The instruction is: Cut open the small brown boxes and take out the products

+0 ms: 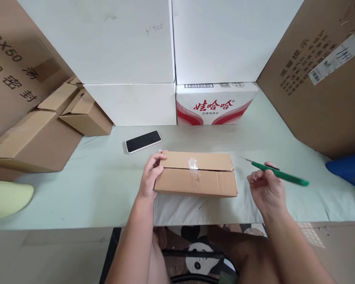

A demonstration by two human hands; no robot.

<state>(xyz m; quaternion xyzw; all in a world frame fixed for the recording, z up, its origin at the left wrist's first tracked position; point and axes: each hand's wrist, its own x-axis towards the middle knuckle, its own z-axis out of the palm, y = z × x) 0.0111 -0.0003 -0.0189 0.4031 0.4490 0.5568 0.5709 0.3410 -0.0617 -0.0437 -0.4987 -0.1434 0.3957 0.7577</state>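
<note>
A small brown cardboard box (177, 181) lies on the green-covered table in front of me. Clear tape (193, 163) crosses the seam between its top flaps, and a narrow gap shows along that seam. My left hand (150, 173) grips the box's left end, thumb on top. To the right of the box, my right hand (268, 187) is closed round a green utility knife (292, 178). Its thin metal tip points left toward the box's right end, apart from it. The knife handle is slightly blurred.
A phone (143, 141) lies behind the box to the left. White boxes (130, 102) and a red-and-white water carton (214, 104) stand along the back. Brown cartons (44, 138) flank the left, a large carton (313, 86) the right. A blue object (349, 169) sits at the right edge.
</note>
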